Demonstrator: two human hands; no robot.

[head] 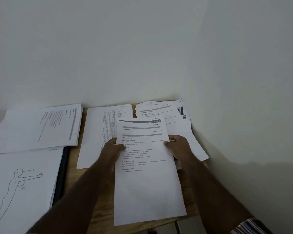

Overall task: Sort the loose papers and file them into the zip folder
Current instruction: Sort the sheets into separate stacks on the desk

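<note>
White paper stack (147,183) pinched btwn left hand (111,152) & right hand (178,147) thumbs

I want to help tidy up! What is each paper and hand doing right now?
Left hand: grips the held sheets' left edge.
Right hand: grips their right edge.
Held white printed sheets: lifted, fanned slightly.
White sheet with table: lying flat on the wooden table.
Loose white paper pile: messy, overlapping.
White stack with body drawing: flat on a dark folder.
White text stack: flat, turned sideways.
</note>
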